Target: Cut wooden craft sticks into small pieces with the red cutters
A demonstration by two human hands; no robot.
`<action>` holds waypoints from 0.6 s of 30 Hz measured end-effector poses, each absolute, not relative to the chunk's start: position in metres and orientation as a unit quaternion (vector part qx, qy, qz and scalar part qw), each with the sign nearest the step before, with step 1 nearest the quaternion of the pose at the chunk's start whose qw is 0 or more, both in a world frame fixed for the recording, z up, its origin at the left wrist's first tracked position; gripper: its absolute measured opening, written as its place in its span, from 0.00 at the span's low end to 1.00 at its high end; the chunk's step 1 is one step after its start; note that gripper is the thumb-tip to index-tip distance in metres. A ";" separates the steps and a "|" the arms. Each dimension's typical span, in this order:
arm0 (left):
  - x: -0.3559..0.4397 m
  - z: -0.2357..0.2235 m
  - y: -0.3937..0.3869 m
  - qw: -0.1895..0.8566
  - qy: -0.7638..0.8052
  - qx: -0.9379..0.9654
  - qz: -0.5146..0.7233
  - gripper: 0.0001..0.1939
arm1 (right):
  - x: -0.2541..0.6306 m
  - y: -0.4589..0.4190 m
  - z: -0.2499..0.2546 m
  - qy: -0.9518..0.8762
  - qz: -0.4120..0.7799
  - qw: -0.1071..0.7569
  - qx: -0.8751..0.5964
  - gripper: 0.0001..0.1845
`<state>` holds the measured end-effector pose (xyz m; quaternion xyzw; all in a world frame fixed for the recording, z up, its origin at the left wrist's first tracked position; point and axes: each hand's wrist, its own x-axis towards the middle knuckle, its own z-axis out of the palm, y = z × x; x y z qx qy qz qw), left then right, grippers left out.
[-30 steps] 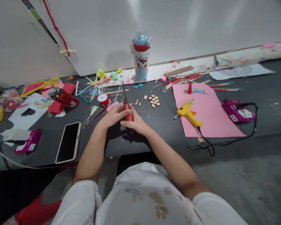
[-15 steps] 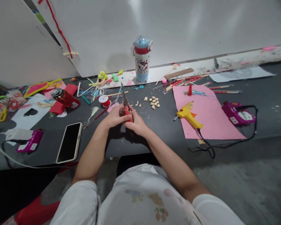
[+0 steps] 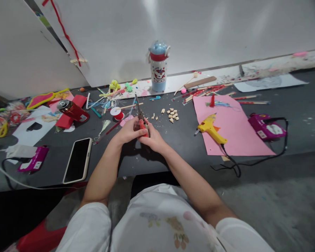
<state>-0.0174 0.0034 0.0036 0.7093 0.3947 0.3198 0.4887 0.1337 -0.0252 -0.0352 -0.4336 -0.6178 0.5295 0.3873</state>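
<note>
- Shirt [image 3: 152, 224], white with a faded print, fills the bottom edge; bare forearms reach forward over a dark grey table [image 3: 190, 141].
- Mobile phone [image 3: 77, 161] lies face up by the near edge, left of the arms, its screen dark.
- Left hand [image 3: 128, 132] and right hand [image 3: 156, 138] meet just above the table, in front of the body. Both are curled firmly around one red-handled tool [image 3: 143, 125], probably so that both can squeeze and steady it; anything between the palms is hidden.
- That tool has bright red grips and a long, dark, narrow metal end pointing away from the wearer; scissors or pliers, I cannot tell which.
- Yellow hot glue gun [image 3: 212, 130] rests to the right on pink paper [image 3: 241, 140], perhaps laid there to protect the table.
- Short pale wooden pieces [image 3: 172, 114] sit in a loose cluster beyond the right hand, seemingly gathered within reach.
- Spool of red thread [image 3: 117, 114] stands beyond the left hand.
- Blue-lidded water bottle [image 3: 159, 70] stands upright at the back, before a white panel [image 3: 212, 31].
</note>
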 end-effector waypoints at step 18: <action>-0.046 0.016 -0.005 -0.245 0.444 0.676 0.535 0.09 | 0.123 -0.019 -0.051 -0.562 0.571 0.386 -0.457 0.14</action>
